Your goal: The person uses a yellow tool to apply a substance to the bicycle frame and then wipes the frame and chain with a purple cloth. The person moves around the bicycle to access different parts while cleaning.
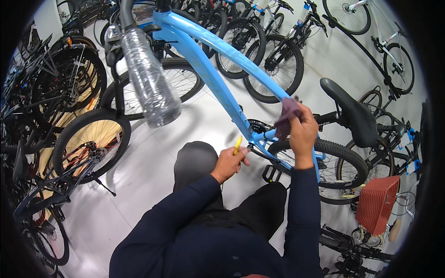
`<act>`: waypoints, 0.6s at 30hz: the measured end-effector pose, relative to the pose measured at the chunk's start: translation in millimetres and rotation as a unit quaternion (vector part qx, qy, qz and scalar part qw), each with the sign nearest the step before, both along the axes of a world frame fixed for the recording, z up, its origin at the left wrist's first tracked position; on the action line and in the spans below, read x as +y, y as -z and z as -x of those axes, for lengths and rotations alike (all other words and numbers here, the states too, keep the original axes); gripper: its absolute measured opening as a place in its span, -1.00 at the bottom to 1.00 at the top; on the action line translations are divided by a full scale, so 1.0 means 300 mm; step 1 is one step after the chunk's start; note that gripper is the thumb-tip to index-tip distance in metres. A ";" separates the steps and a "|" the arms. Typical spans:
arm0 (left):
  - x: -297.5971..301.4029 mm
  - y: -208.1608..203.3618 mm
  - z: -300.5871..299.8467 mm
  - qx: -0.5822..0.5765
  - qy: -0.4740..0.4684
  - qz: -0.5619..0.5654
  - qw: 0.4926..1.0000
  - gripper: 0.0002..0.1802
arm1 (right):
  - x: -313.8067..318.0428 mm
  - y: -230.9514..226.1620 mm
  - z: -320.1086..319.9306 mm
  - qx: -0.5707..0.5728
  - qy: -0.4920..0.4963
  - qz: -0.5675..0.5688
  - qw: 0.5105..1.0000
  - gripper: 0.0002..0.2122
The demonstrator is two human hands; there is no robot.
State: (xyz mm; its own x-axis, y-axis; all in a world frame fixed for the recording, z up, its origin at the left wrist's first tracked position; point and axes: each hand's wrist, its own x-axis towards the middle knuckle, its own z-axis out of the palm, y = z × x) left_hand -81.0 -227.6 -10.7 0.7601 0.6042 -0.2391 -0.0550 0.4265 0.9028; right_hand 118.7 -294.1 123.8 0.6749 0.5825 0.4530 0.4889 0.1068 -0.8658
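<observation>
A light blue bicycle frame [204, 65] slants across the middle, from the handlebar at upper left to the black saddle [354, 111] at right. My right hand [303, 132] pinches a dark purple cloth [288, 112] against the frame's upper tube, just ahead of the seat. Lower down, my left hand [229, 165] is closed on a slim yellow stick-shaped thing [238, 144], close to the crank area; its exact kind is unclear. Below the frame a black pedal [271, 173] shows beside my knee. A clear ribbed plastic bottle [153, 83] covers the handlebar's near end.
Many bicycles crowd the left side, with a black wheel [92, 146] close by. More bicycles [273, 67] stand at the back and right. A red basket [378, 204] sits at lower right. The floor [143, 162] is pale tile.
</observation>
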 end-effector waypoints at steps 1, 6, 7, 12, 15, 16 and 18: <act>0.023 -0.054 0.026 -0.048 -0.026 -0.006 0.998 -0.59 | -0.040 -0.014 0.011 -0.019 0.016 -0.011 1.000 -0.73; 0.124 -0.371 0.197 -0.304 -0.089 -0.127 0.940 -0.46 | -0.227 -0.153 0.001 -0.211 0.152 -0.182 0.948 -0.71; 0.137 -0.434 0.221 -0.357 -0.071 -0.154 0.918 -0.39 | -0.247 -0.195 -0.021 -0.248 0.171 -0.220 0.928 -0.70; 0.123 -0.650 0.279 -0.548 -0.033 -0.141 0.824 -0.18 | -0.205 -0.325 -0.177 -0.494 0.338 0.048 0.800 -0.72; 0.145 -0.703 0.348 -0.563 0.020 -0.114 0.819 -0.20 | -0.164 -0.313 -0.238 -0.579 0.382 0.039 0.719 -0.71; 0.157 -0.710 0.371 -0.563 0.013 -0.098 0.821 -0.21 | -0.160 -0.304 -0.250 -0.575 0.385 0.044 0.720 -0.71; 0.204 -0.729 0.439 -0.546 -0.004 -0.132 0.827 -0.18 | -0.157 -0.293 -0.267 -0.590 0.391 0.048 0.705 -0.72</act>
